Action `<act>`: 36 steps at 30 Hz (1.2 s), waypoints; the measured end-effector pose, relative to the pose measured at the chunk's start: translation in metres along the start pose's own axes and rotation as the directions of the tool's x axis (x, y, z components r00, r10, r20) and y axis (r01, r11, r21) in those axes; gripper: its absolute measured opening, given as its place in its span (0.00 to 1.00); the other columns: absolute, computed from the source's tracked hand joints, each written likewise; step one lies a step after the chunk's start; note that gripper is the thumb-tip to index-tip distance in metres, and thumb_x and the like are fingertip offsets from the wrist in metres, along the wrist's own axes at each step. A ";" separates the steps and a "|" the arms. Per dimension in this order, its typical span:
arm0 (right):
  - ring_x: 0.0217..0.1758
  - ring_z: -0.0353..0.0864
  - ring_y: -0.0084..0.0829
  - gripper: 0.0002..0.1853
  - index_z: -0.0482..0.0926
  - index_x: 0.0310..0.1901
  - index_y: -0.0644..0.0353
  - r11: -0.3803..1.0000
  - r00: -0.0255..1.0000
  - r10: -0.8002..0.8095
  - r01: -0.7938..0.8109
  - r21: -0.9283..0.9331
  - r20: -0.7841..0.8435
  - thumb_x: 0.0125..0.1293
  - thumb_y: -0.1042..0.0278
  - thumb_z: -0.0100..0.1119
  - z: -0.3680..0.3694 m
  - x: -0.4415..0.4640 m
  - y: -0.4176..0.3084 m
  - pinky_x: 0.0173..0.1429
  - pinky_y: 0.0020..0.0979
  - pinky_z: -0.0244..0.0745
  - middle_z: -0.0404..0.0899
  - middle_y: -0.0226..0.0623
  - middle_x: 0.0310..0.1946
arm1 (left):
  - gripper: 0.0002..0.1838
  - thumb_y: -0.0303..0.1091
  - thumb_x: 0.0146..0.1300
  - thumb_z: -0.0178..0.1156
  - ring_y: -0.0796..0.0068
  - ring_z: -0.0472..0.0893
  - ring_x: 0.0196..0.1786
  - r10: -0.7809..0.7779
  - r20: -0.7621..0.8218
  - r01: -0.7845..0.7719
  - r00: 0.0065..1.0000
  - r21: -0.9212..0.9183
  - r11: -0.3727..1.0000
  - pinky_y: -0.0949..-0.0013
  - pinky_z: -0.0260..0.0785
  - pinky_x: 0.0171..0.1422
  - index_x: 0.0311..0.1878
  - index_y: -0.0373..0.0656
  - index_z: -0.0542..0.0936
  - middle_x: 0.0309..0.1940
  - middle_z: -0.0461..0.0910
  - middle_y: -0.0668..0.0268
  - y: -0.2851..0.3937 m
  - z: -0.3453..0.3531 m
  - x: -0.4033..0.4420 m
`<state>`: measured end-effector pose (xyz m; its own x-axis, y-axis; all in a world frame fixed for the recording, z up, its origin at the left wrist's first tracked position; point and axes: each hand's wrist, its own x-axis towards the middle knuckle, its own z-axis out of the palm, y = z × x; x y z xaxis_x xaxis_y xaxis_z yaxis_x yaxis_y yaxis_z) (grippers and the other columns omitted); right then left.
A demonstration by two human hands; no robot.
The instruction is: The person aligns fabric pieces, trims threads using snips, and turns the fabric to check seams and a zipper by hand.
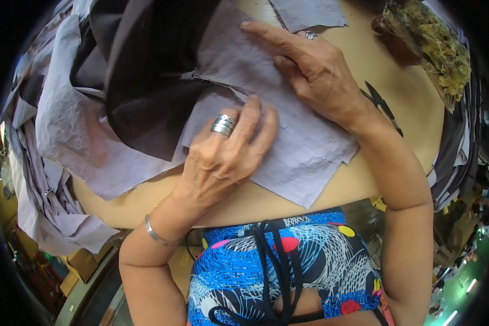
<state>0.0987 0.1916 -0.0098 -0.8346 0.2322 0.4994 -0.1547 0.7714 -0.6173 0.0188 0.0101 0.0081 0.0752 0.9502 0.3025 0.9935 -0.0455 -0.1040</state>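
My left hand [223, 155], with wide silver rings on one finger, rests on pale grey-lilac cloth [304, 155]. Its fingers are bent but apart, with the tips at a frayed edge in the cloth; the undersides of the fingers are hidden. Farther up and right, my right hand [315, 68] lies on the same cloth, its index finger stretched out and its thumb apart from it. A dark brown-black cloth [146, 92] rises in folds just left of my left hand, joining the pale cloth near the frayed edge.
The tan work surface [413, 114] carries small black scissors [383, 106] beside my right wrist. A brown object with a mass of yellowish threads [440, 49] is at upper right. Another pale cloth piece [309, 12] lies at the top. Stacked cloth strips [43, 174] hang over the left edge.
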 end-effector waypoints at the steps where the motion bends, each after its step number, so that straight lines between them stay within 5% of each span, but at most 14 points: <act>1: 0.38 0.82 0.40 0.31 0.73 0.61 0.51 1.000 1.000 0.020 -0.019 -0.010 0.020 0.54 0.85 0.57 0.000 0.000 -0.001 0.42 0.35 0.76 0.80 0.39 0.51 | 0.19 0.29 0.49 0.55 0.75 0.78 0.34 0.037 0.020 -0.037 0.999 -0.005 0.999 0.76 0.74 0.34 0.47 0.38 0.78 0.48 0.75 0.62 -0.001 -0.005 0.002; 6: 0.35 0.82 0.41 0.31 0.73 0.61 0.51 0.994 0.998 0.032 -0.026 -0.107 0.048 0.54 0.85 0.57 0.000 -0.002 0.004 0.41 0.35 0.76 0.81 0.39 0.48 | 0.19 0.26 0.48 0.56 0.75 0.78 0.34 -0.030 -0.064 0.023 0.997 -0.100 0.995 0.77 0.73 0.32 0.48 0.38 0.79 0.47 0.76 0.65 -0.009 0.004 -0.005; 12: 0.34 0.81 0.41 0.31 0.73 0.61 0.50 0.999 0.999 -0.034 0.034 -0.006 -0.031 0.53 0.85 0.58 0.000 0.000 0.003 0.41 0.36 0.75 0.82 0.40 0.45 | 0.19 0.27 0.48 0.56 0.74 0.78 0.34 -0.015 -0.087 0.009 0.996 -0.074 0.997 0.76 0.73 0.35 0.47 0.39 0.79 0.47 0.76 0.64 -0.008 0.006 -0.005; 15: 0.38 0.82 0.41 0.31 0.72 0.61 0.52 0.994 0.988 0.111 -0.108 -0.035 0.104 0.54 0.85 0.57 -0.006 -0.001 -0.001 0.44 0.34 0.76 0.81 0.41 0.48 | 0.19 0.28 0.48 0.56 0.73 0.78 0.36 0.022 -0.004 -0.022 1.000 -0.074 0.997 0.74 0.74 0.37 0.47 0.40 0.79 0.47 0.77 0.62 -0.005 -0.007 -0.001; 18: 0.48 0.80 0.40 0.34 0.70 0.63 0.51 1.000 0.995 0.022 -0.023 0.015 0.102 0.51 0.79 0.64 -0.011 0.000 0.003 0.55 0.35 0.74 0.77 0.37 0.55 | 0.19 0.29 0.49 0.55 0.71 0.78 0.37 -0.021 0.014 0.023 1.000 -0.161 0.987 0.72 0.74 0.40 0.48 0.40 0.79 0.48 0.77 0.61 -0.005 -0.005 -0.005; 22: 0.66 0.65 0.37 0.48 0.66 0.66 0.43 0.954 0.979 -0.091 0.139 -0.266 0.185 0.36 0.62 0.75 -0.029 -0.001 -0.008 0.69 0.40 0.57 0.69 0.28 0.62 | 0.19 0.29 0.50 0.55 0.71 0.78 0.37 -0.091 -0.068 0.080 0.994 -0.160 0.984 0.71 0.74 0.42 0.48 0.39 0.79 0.50 0.77 0.60 -0.001 0.005 -0.007; 29: 0.67 0.64 0.33 0.49 0.66 0.66 0.37 0.877 0.929 -0.213 0.319 -0.361 0.302 0.34 0.56 0.75 -0.025 0.000 -0.010 0.70 0.41 0.54 0.68 0.26 0.63 | 0.20 0.29 0.50 0.54 0.69 0.79 0.39 -0.126 -0.024 0.121 0.992 -0.162 0.979 0.70 0.74 0.42 0.50 0.42 0.79 0.50 0.77 0.62 0.002 0.002 -0.007; 36: 0.66 0.65 0.33 0.55 0.65 0.65 0.36 0.867 0.858 -0.140 0.348 -0.357 0.495 0.25 0.49 0.75 -0.063 -0.035 -0.021 0.73 0.44 0.48 0.68 0.27 0.64 | 0.21 0.28 0.50 0.54 0.69 0.78 0.40 -0.118 0.010 0.118 0.993 -0.134 0.984 0.69 0.74 0.42 0.51 0.44 0.79 0.50 0.76 0.63 0.003 -0.002 -0.008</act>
<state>0.1649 0.2050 0.0240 -0.9558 -0.2019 0.2139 -0.2353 0.9612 -0.1441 0.0211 0.0021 0.0076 -0.0434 0.9520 0.3029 0.9978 0.0263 0.0603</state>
